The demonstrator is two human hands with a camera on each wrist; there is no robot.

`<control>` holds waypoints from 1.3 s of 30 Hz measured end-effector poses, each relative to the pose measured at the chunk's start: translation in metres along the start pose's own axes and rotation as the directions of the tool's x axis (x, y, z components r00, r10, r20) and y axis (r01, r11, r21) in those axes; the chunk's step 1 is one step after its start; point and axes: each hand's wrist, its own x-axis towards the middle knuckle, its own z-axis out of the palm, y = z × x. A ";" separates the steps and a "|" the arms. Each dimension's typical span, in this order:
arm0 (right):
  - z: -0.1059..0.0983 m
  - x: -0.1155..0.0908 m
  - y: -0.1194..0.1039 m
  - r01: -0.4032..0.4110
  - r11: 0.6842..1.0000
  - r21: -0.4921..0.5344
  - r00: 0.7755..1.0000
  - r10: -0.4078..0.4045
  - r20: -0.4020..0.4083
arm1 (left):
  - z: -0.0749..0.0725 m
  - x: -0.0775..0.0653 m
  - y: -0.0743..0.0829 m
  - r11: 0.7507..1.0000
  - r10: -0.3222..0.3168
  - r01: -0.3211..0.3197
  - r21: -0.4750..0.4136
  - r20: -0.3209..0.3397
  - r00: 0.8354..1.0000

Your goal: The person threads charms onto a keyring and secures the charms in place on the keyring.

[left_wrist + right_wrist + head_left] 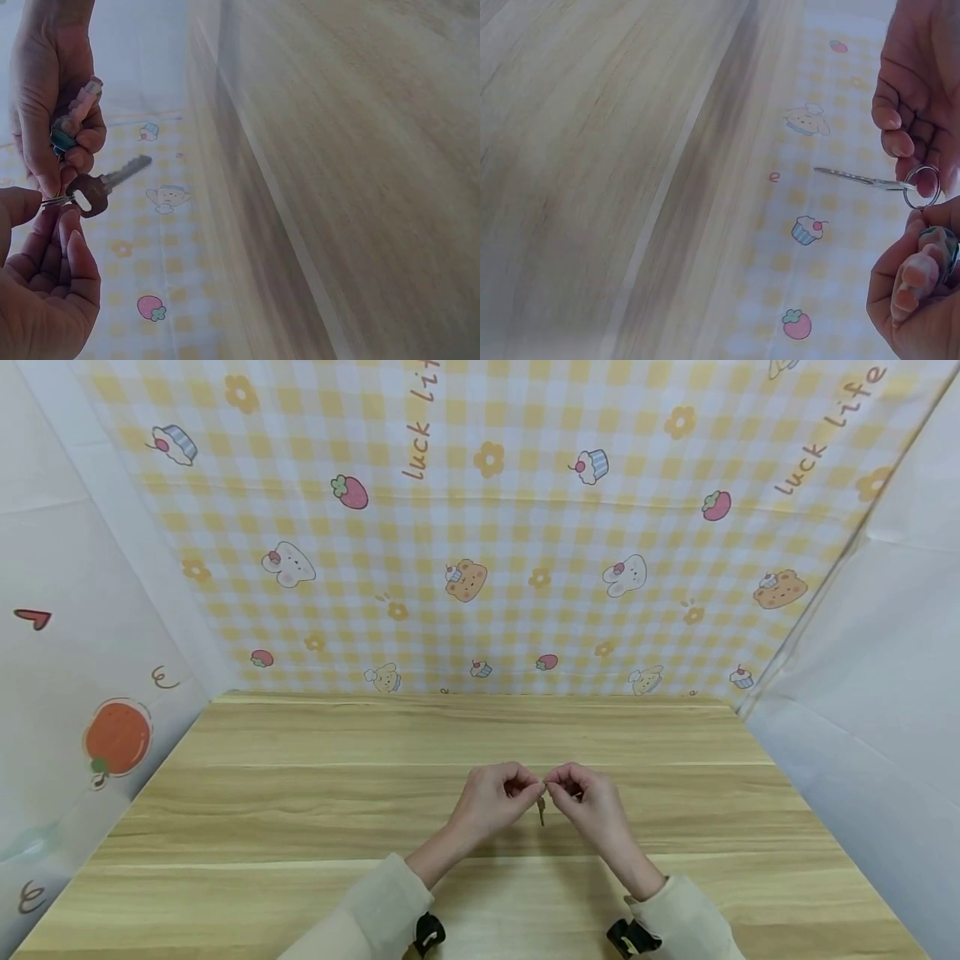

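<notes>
In the head view a small key (542, 811) hangs below the fingertips of both hands, over the wooden table. My left hand (495, 797) pinches the metal key ring (922, 187) between thumb and fingertips. Threaded on that ring, the key (97, 193) sticks out past the fingers; its head looks brown in the left wrist view. My right hand (591, 797) pinches the ring's other side, fingertips close to the left ones. Against its curled fingers lies a pink and teal charm (917, 279), partly hidden by them.
The wooden table (300, 793) spreads around both hands. Behind it hangs a yellow-and-white checked cloth (420, 535) with cartoon prints, and white sheets (885, 693) stand at either side. Dark straps (429, 933) sit at both wrists by the cream sleeves (375, 902).
</notes>
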 end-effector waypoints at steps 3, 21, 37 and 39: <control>0.001 -0.001 -0.001 0.065 0.998 -0.008 0.998 -0.065 -0.014 | -0.001 0.001 0.001 1.000 -0.026 0.026 0.002 0.002 1.000; 0.000 -0.001 -0.004 -0.054 0.999 -0.003 0.999 0.054 -0.007 | 0.000 -0.002 0.001 0.999 0.008 -0.008 -0.033 -0.008 1.000; 0.000 -0.003 -0.004 0.032 0.998 -0.045 0.999 -0.033 -0.022 | 0.001 -0.003 0.000 0.999 0.042 -0.042 0.007 -0.019 0.999; -0.001 -0.004 -0.003 0.033 0.998 -0.047 0.999 -0.034 -0.020 | 0.001 -0.004 0.000 0.999 0.041 -0.041 0.003 -0.014 0.999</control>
